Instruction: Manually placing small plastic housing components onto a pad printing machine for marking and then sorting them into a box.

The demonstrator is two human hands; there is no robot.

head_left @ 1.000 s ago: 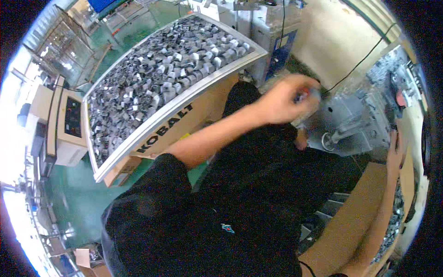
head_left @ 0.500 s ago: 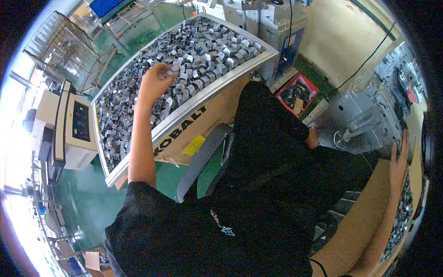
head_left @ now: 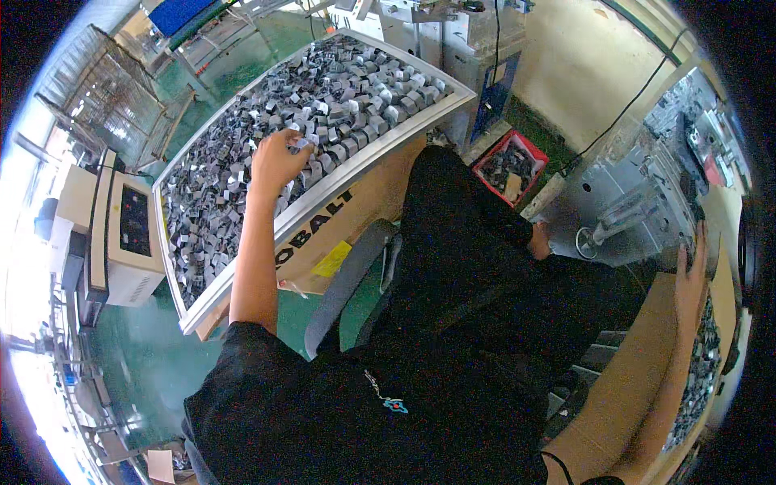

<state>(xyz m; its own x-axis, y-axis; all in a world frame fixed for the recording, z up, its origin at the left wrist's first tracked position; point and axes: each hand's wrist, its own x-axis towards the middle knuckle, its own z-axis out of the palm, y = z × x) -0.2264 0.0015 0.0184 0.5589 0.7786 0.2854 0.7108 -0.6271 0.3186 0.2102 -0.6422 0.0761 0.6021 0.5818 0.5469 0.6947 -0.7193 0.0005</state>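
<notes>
My left hand is over a wide light-framed tray heaped with small bent grey metal pieces. Its thumb and fingers are closed around one shiny bent metal piece, just above the heap. Far to the right, my right hand has its fingers stretched out by the upper edge of an open cardboard box. More small metal parts fill that box beside my right forearm.
Under the tray stands a printed cardboard box, next to a grey chair armrest. A red bin of metal parts sits on the floor ahead. Right of it is a metal machine with a handwheel; a beige machine stands left.
My left hand has shifted slightly right and nearer over the heap, its fingers staying closed. The whole view has tilted a little. My right hand remains by the box edge.
</notes>
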